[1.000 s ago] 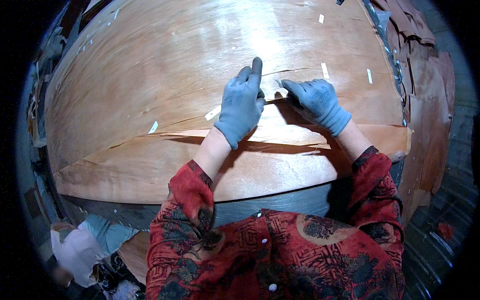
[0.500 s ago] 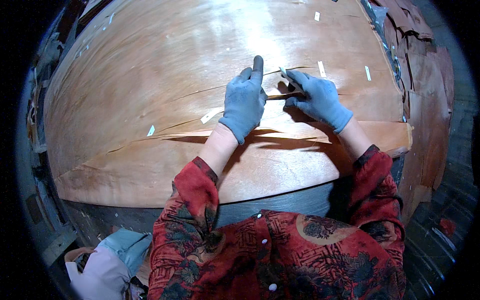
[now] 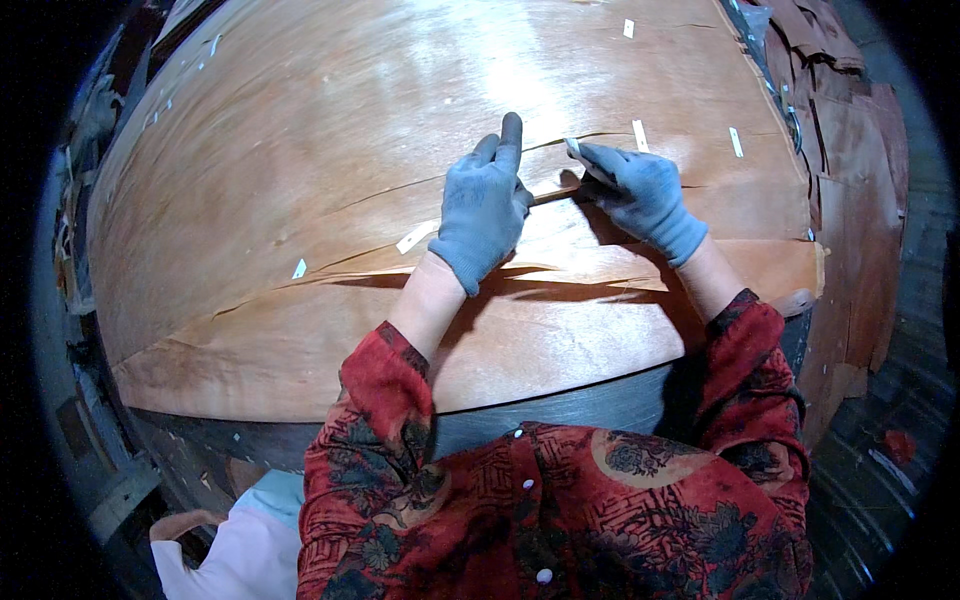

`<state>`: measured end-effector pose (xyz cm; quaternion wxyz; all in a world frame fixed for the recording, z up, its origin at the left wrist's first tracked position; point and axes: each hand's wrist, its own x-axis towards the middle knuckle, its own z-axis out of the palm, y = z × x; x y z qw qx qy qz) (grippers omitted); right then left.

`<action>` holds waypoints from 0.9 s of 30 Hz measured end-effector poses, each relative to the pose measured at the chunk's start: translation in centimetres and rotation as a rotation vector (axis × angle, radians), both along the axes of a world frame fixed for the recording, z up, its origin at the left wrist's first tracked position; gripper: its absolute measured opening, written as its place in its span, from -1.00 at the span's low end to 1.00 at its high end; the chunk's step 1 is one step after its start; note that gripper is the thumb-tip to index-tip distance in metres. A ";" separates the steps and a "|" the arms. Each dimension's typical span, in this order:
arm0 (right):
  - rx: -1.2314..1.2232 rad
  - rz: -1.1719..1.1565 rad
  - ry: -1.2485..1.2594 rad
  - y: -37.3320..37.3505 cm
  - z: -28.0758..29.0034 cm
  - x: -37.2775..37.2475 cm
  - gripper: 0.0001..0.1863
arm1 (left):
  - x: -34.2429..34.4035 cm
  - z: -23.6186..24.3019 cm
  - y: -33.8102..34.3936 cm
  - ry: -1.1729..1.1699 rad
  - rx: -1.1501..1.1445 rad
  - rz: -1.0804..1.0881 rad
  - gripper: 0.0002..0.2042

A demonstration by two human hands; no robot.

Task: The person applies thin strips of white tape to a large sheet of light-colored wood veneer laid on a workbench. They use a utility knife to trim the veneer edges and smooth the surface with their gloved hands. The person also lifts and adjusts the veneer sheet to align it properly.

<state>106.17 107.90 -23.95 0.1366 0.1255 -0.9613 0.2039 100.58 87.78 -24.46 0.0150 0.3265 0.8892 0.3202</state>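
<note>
A large thin sheet of reddish-brown wood veneer point(image 3: 300, 150) lies spread over the table, with a long split running across its middle. My left hand point(image 3: 485, 205), in a grey glove, presses flat on the veneer beside the split, forefinger stretched out. My right hand point(image 3: 640, 190), also gloved, pinches a short white strip of tape point(image 3: 580, 155) at the split, just right of my left hand. A lower veneer sheet point(image 3: 560, 340) overlaps below the hands.
Several short white tape strips point(image 3: 415, 238) are stuck along splits in the veneer, others near the far right edge point(image 3: 735, 142). Stacked torn veneer pieces point(image 3: 860, 230) lie to the right. A pale pink and light blue cloth bundle point(image 3: 255, 540) sits lower left. The table's dark edge point(image 3: 560, 405) runs before me.
Both hands have shifted slightly up along the split. My right hand has lifted its fingers and now pinches a white strip. The bundle at lower left has moved.
</note>
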 end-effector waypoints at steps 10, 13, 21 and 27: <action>-0.061 -0.024 -0.138 0.5 0.3 -0.1 -0.68 | 0.8 -0.1 0.7 0.451 0.050 -0.129 -0.29; -0.082 -0.038 -0.224 0.8 0.2 -0.5 -0.66 | 0.8 -0.7 0.4 0.436 0.086 -0.129 -0.29; -0.093 0.078 -0.085 0.1 0.0 0.0 -0.59 | 0.4 -2.0 0.4 0.392 0.196 -0.099 -0.16; -0.044 0.073 -0.083 -0.9 -0.5 -0.3 -0.58 | 0.3 -1.8 0.6 0.241 0.169 -0.083 -0.13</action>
